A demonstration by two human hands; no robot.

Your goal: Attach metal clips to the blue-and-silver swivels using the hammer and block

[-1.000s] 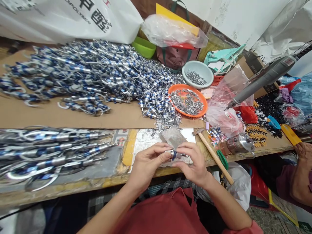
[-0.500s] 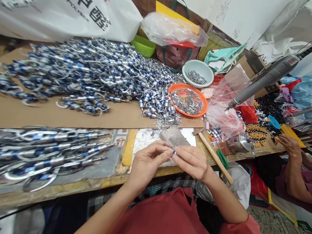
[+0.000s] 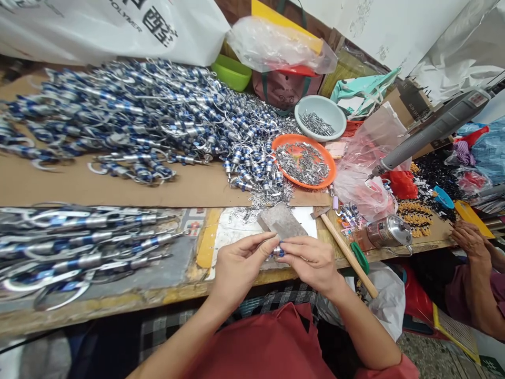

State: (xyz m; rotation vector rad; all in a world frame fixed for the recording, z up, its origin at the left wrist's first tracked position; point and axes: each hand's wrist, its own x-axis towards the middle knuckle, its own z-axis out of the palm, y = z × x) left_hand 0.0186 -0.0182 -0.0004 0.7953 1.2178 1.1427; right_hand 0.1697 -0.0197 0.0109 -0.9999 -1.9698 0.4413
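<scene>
Between my two hands, in front of me, is a small blue and silver metal fitting (image 3: 278,251). My left hand (image 3: 242,263) pinches its left end between thumb and fingertips. The fingers of my right hand (image 3: 313,260) close on its right side. Just beyond my fingertips lies a grey metal block (image 3: 282,220) on a white sheet (image 3: 221,237). A hammer (image 3: 349,252) with a wooden handle rests to the right of my right hand. Small flat metal links (image 3: 246,213) are scattered behind the block.
A large pile of blue and silver fittings (image 3: 158,110) covers the cardboard, and more lie in rows (image 3: 87,247) at left. Behind stand an orange plate (image 3: 333,171) of metal pieces and a pale bowl (image 3: 300,126) of pins. A power screwdriver (image 3: 430,131) hangs at right, near a co-worker's hands (image 3: 471,239).
My hands have shifted slightly, and more of the blue and silver fitting now shows between my fingers. The co-worker's hands have moved lower at the right.
</scene>
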